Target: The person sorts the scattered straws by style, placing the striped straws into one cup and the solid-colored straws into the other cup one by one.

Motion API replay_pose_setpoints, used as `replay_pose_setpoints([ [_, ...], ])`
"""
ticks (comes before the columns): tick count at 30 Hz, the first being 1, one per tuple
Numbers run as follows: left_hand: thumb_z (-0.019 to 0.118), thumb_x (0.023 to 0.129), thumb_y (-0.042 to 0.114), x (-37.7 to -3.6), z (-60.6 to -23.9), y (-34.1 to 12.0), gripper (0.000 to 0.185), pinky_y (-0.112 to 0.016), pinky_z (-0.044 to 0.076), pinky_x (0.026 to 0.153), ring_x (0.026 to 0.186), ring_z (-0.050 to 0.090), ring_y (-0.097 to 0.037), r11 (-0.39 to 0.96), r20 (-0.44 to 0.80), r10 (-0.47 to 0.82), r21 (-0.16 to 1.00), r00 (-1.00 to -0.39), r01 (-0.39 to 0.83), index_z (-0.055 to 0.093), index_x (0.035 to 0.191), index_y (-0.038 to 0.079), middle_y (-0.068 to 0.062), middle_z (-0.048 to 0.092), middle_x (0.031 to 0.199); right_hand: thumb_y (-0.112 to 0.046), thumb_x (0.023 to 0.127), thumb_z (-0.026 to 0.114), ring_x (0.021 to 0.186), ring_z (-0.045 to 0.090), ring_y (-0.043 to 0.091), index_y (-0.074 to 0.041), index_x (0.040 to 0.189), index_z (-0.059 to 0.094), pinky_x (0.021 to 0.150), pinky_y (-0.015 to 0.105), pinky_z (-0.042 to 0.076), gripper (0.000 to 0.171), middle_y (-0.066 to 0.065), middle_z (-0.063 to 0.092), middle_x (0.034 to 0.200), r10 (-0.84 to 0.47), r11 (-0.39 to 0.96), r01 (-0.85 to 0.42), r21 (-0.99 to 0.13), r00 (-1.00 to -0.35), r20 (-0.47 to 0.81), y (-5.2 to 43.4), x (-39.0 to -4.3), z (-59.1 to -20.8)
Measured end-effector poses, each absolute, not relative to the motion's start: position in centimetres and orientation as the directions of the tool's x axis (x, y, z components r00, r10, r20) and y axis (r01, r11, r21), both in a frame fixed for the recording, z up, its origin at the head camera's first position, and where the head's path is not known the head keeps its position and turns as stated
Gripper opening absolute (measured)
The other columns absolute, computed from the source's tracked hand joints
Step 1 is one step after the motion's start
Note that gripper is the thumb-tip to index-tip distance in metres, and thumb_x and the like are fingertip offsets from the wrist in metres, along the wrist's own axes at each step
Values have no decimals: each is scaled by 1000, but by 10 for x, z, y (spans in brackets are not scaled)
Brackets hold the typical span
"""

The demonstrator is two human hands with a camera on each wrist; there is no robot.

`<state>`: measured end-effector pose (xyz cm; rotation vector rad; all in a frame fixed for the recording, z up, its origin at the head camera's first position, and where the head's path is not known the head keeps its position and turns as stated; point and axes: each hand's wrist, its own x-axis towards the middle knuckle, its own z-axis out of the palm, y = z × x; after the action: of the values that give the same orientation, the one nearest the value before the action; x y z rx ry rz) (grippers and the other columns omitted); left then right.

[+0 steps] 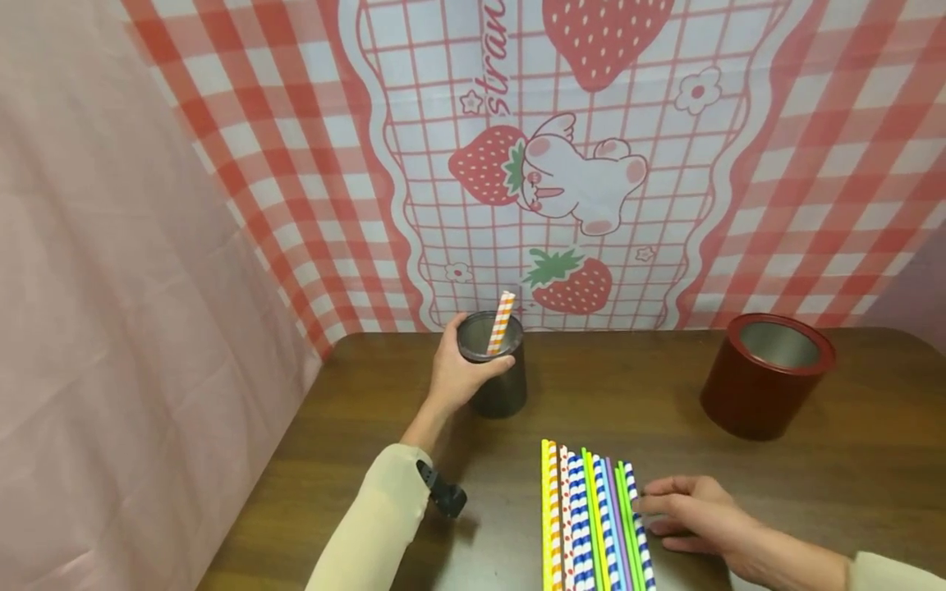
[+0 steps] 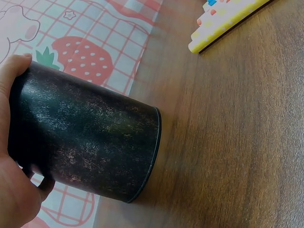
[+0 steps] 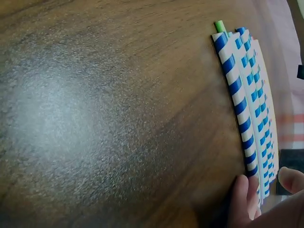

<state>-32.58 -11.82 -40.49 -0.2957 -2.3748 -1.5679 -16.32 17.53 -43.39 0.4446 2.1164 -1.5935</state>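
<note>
My left hand (image 1: 460, 371) grips a dark grey can (image 1: 504, 392) near its rim, fingers and thumb around its side. Inside the can leans an orange-and-white striped paper straw (image 1: 501, 322), perhaps more than one. The left wrist view shows the can's mottled dark side (image 2: 85, 133) and part of the hand (image 2: 14, 185). On the table, several coloured straws (image 1: 591, 517) lie side by side in a row. My right hand (image 1: 702, 519) is at the row's right edge, fingertips by a blue-and-white striped straw (image 3: 237, 102), thumb apart from the fingers.
A dark red can (image 1: 761, 390) with a grey inside stands at the back right of the wooden table (image 1: 621, 386). Behind the table hangs a strawberry-print checked cloth (image 1: 665, 164). A pale pink curtain (image 1: 133, 287) hangs on the left.
</note>
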Motion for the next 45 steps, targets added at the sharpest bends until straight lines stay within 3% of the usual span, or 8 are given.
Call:
replay_pose_setpoints([
  [6,89,63,30,-326,-404,-118,99,-40,44,96,114,53,-24,396,343,15,861,-939,321,35,144,14,-9,53,131,-9,71,78,72,61,15,9,109,58,62,33,54,47,1,65,82,50,327,385,-863,-919,-391,166,-156,-443],
  [14,89,64,29,-325,-404,-118,100,-41,44,96,113,53,-24,377,337,19,869,-941,319,34,145,11,-10,52,131,2,61,78,72,56,15,9,104,61,59,33,55,47,5,59,81,102,374,344,-861,-938,-331,162,-153,-446],
  [45,89,63,29,-320,-404,-116,99,-40,43,97,113,53,-24,399,336,8,863,-942,311,36,144,12,-10,54,129,1,67,67,73,60,16,9,100,63,61,36,56,34,8,63,85,86,336,362,-870,-931,-354,165,-152,-442],
])
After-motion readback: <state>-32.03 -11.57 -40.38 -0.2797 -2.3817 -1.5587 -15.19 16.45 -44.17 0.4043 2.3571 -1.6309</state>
